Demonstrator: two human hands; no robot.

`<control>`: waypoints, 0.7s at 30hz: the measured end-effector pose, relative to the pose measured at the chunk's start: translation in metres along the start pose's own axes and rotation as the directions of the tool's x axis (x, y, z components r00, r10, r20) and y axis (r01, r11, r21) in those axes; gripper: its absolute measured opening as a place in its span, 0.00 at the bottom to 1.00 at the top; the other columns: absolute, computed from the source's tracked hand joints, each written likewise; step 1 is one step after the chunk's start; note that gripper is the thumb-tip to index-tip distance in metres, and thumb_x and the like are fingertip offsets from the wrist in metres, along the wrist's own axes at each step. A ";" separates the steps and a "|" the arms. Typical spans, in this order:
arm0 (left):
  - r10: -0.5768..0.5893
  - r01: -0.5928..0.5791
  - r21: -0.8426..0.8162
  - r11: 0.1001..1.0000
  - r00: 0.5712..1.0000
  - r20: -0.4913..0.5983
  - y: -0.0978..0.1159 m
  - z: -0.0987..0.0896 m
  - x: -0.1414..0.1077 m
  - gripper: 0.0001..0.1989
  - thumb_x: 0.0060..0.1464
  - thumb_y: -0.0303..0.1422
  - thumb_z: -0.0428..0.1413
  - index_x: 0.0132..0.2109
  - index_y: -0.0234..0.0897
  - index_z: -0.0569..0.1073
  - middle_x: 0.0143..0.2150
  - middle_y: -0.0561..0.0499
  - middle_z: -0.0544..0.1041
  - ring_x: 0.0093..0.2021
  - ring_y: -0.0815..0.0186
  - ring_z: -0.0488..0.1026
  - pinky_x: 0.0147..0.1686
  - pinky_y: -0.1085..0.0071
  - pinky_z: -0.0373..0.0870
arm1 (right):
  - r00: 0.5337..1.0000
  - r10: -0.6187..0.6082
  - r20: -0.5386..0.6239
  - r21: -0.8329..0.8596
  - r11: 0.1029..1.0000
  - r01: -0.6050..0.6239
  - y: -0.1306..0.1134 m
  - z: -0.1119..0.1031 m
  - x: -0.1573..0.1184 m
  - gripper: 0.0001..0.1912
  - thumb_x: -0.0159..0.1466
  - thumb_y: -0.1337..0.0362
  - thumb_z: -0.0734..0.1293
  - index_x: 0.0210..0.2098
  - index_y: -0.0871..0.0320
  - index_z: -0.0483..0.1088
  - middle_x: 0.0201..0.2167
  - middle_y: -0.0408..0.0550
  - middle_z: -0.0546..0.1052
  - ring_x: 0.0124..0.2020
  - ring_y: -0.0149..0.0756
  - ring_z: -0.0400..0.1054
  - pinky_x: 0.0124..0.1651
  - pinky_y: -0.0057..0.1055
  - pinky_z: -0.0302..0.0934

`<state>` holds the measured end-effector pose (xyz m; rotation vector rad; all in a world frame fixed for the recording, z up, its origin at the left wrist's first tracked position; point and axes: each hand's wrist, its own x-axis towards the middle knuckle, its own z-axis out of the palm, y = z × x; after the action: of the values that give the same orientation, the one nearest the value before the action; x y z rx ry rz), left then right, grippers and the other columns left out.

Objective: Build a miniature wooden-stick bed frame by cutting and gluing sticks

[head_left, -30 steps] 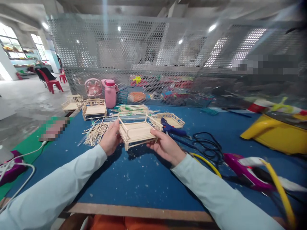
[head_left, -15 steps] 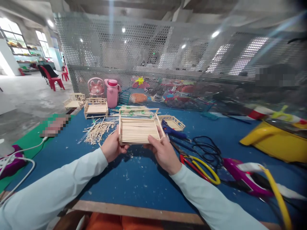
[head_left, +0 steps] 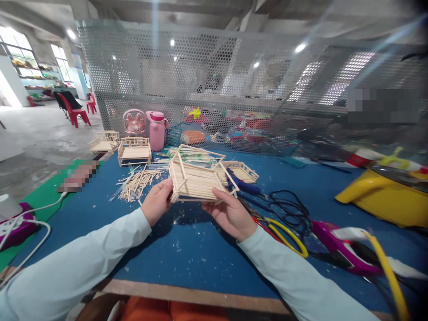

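Between my hands, above the blue table, is a miniature bed of thin wooden sticks (head_left: 197,180) with a slatted base and thin side frames, tilted toward me. My left hand (head_left: 158,200) grips its left edge, thumb on the side frame. My right hand (head_left: 232,214) pinches the lower right corner, thumb on top and fingers beneath. Behind the left hand lies a pile of short sticks (head_left: 138,183). Beyond the held piece are longer sticks (head_left: 197,155) in clear wrapping, and right of it a flat stick frame (head_left: 242,171) and a blue glue gun (head_left: 245,185).
Finished-looking stick beds (head_left: 134,151) stand at the back left beside a pink bottle (head_left: 157,131). Yellow-and-red-handled cutters (head_left: 287,238), a black cable (head_left: 290,211), a purple power strip (head_left: 347,249) and a yellow container (head_left: 384,196) lie right. A perforated metal screen (head_left: 200,67) closes the back.
The stick bed has turned and tilted, its left side frame now showing toward me. My left hand has shifted its grip along the left edge; both hands still hold it.
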<state>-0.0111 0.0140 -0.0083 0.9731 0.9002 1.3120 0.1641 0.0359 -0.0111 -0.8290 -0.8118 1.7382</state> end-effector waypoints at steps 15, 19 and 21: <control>-0.165 0.203 -0.414 0.887 0.978 0.125 0.005 -0.010 0.009 0.22 0.56 0.48 0.44 0.40 0.32 0.69 0.26 0.49 0.73 0.19 0.72 0.68 0.17 0.77 0.65 | 0.993 0.112 0.048 0.099 0.988 -0.116 -0.004 -0.006 0.006 0.08 0.57 0.70 0.59 0.30 0.61 0.71 0.21 0.44 0.77 0.20 0.29 0.69 0.25 0.27 0.66; -0.114 0.180 -0.478 0.860 0.980 0.163 0.000 0.001 0.003 0.23 0.60 0.42 0.40 0.54 0.32 0.65 0.40 0.43 0.78 0.37 0.63 0.75 0.41 0.67 0.71 | 0.997 -0.012 0.082 -0.001 1.000 0.012 0.004 -0.004 0.003 0.09 0.54 0.70 0.65 0.35 0.57 0.70 0.25 0.41 0.78 0.22 0.29 0.69 0.24 0.26 0.65; -0.134 0.175 -0.481 0.859 0.984 0.118 0.001 0.001 0.004 0.24 0.61 0.41 0.38 0.56 0.32 0.64 0.39 0.43 0.78 0.35 0.63 0.76 0.39 0.68 0.72 | 0.994 -0.018 0.109 -0.046 0.999 0.023 0.005 -0.004 0.001 0.10 0.52 0.68 0.67 0.35 0.56 0.69 0.25 0.40 0.77 0.21 0.29 0.69 0.25 0.26 0.64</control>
<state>-0.0099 0.0184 -0.0070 0.5357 0.5265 1.2670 0.1652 0.0359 -0.0175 -0.7600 -0.9346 1.7643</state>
